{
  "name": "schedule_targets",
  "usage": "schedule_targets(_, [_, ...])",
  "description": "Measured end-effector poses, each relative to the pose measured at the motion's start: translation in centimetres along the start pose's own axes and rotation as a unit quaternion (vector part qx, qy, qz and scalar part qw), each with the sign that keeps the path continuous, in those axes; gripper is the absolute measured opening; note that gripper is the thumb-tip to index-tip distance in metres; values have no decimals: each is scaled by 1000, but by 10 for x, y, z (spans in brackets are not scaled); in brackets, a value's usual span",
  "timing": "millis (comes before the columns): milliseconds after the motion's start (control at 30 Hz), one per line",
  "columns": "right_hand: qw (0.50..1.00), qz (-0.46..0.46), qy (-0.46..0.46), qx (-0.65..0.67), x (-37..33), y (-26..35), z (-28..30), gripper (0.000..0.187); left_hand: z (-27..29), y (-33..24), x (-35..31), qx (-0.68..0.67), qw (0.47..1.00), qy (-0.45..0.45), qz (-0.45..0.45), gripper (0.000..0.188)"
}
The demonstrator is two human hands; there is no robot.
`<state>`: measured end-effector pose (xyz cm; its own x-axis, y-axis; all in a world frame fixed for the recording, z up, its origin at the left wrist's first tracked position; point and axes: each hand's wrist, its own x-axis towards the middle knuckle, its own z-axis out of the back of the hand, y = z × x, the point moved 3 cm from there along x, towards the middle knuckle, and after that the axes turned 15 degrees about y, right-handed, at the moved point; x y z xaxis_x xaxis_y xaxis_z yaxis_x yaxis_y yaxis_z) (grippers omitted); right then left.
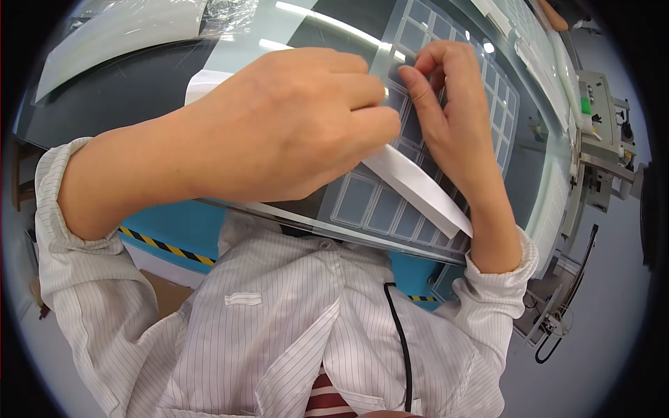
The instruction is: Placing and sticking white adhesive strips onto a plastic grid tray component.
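Over the glass-topped table, my left hand (300, 118) is closed with its back up, fingers curled and thumb hidden. A white folded strip (418, 186), like paper or thin card, comes out beside its index finger and slants down toward my right wrist; it appears to be in that hand's grip. More white material (204, 85) shows on the other side of the hand. My right hand (453, 104) is curled, with thumb and forefinger close together; whatever they hold, if anything, is too small to make out. Beneath both hands lies a clear plastic compartment tray (355, 200).
A curved translucent sheet (118, 45) and crinkled clear film (230, 15) lie at the far left. White sheets (547, 76) line the right side. Beyond the table's right edge stands grey equipment (601, 118). Black-and-yellow tape (167, 245) marks a blue surface below the front edge.
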<state>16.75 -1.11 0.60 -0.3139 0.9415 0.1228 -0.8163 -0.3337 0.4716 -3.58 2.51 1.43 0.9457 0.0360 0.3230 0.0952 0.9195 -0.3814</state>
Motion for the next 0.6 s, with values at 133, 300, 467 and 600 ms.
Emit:
schedule_targets(133, [954, -70, 116, 268, -9, 19, 26, 16, 5, -1, -5, -12, 998, -4, 62, 11])
schedule_targets(300, [949, -54, 173, 259, -28, 47, 28, 15, 4, 0, -7, -51, 995, -44, 76, 9])
schedule_targets(467, [958, -68, 144, 237, -29, 49, 28, 10, 7, -4, -8, -44, 995, -50, 73, 9])
schedule_targets(600, [926, 3, 149, 346, -31, 46, 49, 12, 14, -7, -5, -43, 997, 2, 58, 11])
